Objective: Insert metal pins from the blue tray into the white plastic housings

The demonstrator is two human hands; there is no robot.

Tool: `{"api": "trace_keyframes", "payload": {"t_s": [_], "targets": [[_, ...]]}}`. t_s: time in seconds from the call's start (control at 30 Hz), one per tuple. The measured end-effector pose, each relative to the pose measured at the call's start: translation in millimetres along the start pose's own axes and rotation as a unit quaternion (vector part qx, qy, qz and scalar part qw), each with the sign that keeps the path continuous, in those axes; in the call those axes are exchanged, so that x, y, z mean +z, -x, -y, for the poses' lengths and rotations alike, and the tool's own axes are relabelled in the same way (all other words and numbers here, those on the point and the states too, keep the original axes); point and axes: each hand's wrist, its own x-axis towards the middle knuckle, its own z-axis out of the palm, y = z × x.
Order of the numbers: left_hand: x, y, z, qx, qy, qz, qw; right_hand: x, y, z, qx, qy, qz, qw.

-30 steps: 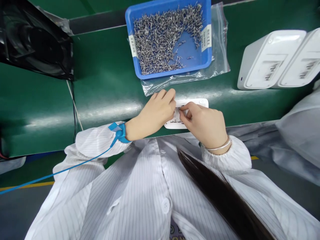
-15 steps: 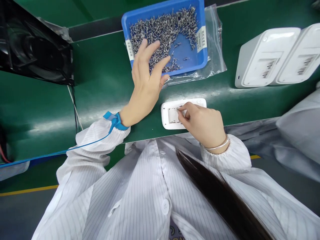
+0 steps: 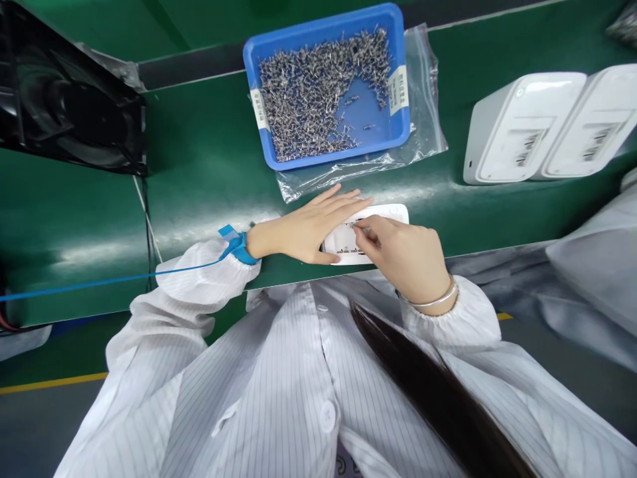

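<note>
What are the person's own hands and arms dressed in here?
Both hands, left and right, are bare. The sleeves are white with fine stripes and gathered cuffs. A bright blue band with a blue cord circles the left wrist; a thin silvery bangle circles the right.

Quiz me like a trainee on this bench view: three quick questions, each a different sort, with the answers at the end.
1. Multiple choice: where do the two white housings stand relative to the blue tray?
A) inside it
B) to its left
C) to its right

2. Fill in the blank: the left hand has its fingers spread at one end of the white panel; the hand with thumb and index finger close together over it is the ____ hand.

3. Short answer: what sticks out from beneath the tray?

Key: 1. C; 2. right; 3. clear plastic bag
</note>
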Motion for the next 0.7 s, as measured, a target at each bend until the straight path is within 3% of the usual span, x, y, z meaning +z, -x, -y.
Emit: {"api": "trace_keyframes", "payload": {"t_s": [0.27,0.7], "targets": [[12.1,-8,-2,-0.061,-0.005,-0.029,0.998,4,1,3,0.001,0.008,-0.022,1.000],[16.7,-9,0,-0.061,-0.027,-0.044,0.997,17,3,10,-0.006,-0.015,-0.038,0.999]]}}
